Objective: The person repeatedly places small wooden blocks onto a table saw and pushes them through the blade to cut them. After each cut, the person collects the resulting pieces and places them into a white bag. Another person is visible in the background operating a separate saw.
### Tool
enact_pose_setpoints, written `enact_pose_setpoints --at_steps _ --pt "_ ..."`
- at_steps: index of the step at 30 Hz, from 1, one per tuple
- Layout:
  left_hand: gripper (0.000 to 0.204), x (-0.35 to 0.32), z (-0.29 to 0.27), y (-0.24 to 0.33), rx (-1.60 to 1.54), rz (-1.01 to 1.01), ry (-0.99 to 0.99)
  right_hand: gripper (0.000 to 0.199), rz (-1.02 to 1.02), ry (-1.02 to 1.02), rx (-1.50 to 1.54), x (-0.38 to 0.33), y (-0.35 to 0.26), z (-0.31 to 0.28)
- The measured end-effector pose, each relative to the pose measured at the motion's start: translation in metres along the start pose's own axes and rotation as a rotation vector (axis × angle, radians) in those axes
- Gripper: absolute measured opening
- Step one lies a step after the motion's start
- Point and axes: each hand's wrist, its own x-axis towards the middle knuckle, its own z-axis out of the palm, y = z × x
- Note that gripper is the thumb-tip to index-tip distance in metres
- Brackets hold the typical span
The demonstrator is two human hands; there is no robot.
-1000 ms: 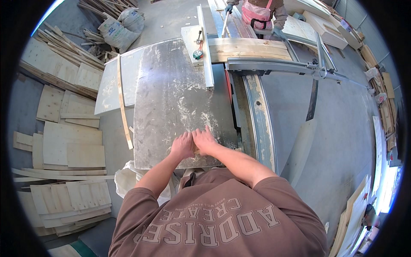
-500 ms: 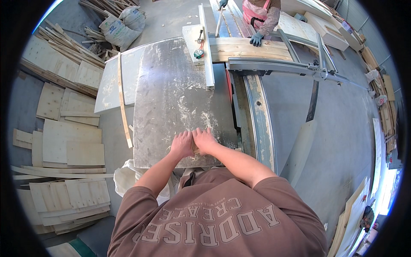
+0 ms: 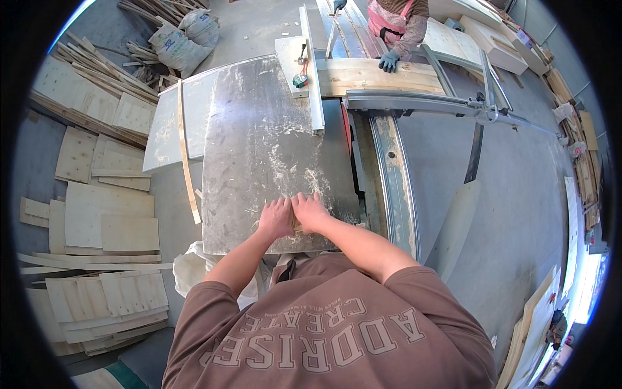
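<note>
My left hand (image 3: 276,218) and my right hand (image 3: 310,212) are side by side at the near edge of the saw table (image 3: 240,168). Their fingers are bent down and closed. A little pale wood shows between the hands, but what they grip is mostly hidden under them. Sawdust and chips (image 3: 282,162) lie ahead of my fingers. Across the machine, a co-worker's gloved hand (image 3: 389,61) presses on a wide pale board (image 3: 356,76), while their other gloved hand (image 3: 338,5) is near the top edge.
A metal fence (image 3: 311,71) stands beside a red tape measure (image 3: 300,79). Right of the table are a red saw guard part (image 3: 346,129) and a sliding rail (image 3: 395,175). A thin wood strip (image 3: 185,149) lies at left, near stacked panels (image 3: 107,201) and white sacks (image 3: 181,48).
The co-worker's board and the crosspiece of the sliding carriage have shifted slightly toward me, with the gloved hand on the board. My own hands stay in place.
</note>
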Motion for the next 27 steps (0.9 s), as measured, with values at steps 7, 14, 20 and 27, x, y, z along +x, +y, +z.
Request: enact_pose_setpoints --at_steps 7,14,20,27 --pt "0.096 -0.0008 0.0001 0.0003 -0.008 -0.011 -0.004 0.09 -0.011 0.023 -0.012 -0.0032 -0.0012 -0.0036" --pt "0.098 -0.0014 -0.0008 0.0013 -0.016 -0.012 -0.022 0.095 -0.006 0.028 -0.011 -0.0014 -0.0009 0.0025" --pt "0.097 -0.0034 0.0032 0.0015 0.001 -0.018 0.0 0.087 -0.009 0.051 -0.019 -0.0049 -0.003 0.0004" --pt "0.098 -0.0044 0.004 0.0019 0.004 -0.02 0.0 0.086 -0.012 0.056 -0.01 -0.0064 -0.0038 0.0008"
